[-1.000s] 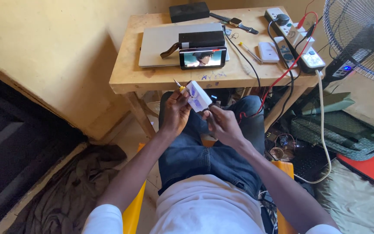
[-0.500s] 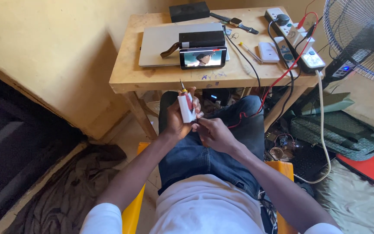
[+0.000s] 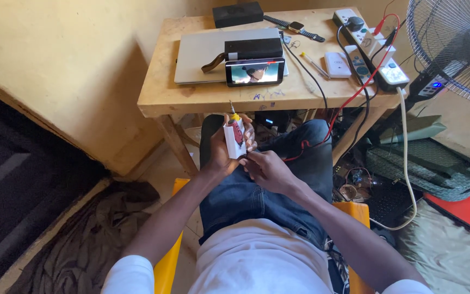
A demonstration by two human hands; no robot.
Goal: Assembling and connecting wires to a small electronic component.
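Wooden table [image 3: 191, 95] fills the top centre, legs straddling the person's knees. Standing fan [image 3: 458, 49] at the right edge, yellow wall [image 3: 55, 60] to the left. Dark cloth [image 3: 99, 228] on the floor lower left, green mat [image 3: 425, 166] and a red sheet [image 3: 469, 209] lower right.

On the table: closed laptop [image 3: 202, 51], black box [image 3: 253, 48] on top of it, phone [image 3: 255, 72] propped on its side at the front edge with the screen lit. Second black box [image 3: 238, 14] at the back. Power strip [image 3: 373, 49] along the right side, small white device [image 3: 337, 65] beside it, wristwatch [image 3: 295, 27] near the back. Red and black leads [image 3: 354, 98] run off the table edge down toward the lap; cable clutter below on the right.

Left hand [image 3: 225, 149] over the lap, just under the table edge, fingers wrapped round a small white block [image 3: 234, 140] held upright, and a yellow-handled screwdriver [image 3: 234, 115] with its tip pointing up past the table edge. Right hand [image 3: 267, 170] touching the block's lower end, fingers curled in close; can't tell what they pinch.
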